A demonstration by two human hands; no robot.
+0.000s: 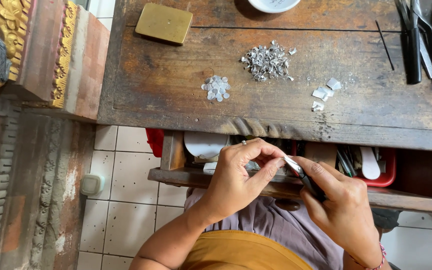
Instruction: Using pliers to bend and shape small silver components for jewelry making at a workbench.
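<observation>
No packages, labels, signs or screens in view.

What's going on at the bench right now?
A person sits at a worn wooden bench, hands over an open drawer. The left hand pinches a small silver piece, and the right hand holds a dark tool against it. On the bench lie a scrap pile, a cluster of small discs, a few cut bits and a brass block.

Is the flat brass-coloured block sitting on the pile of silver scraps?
No, the flat brass-coloured block lies apart at the wooden bench's far left, away from the scrap pile.
</observation>
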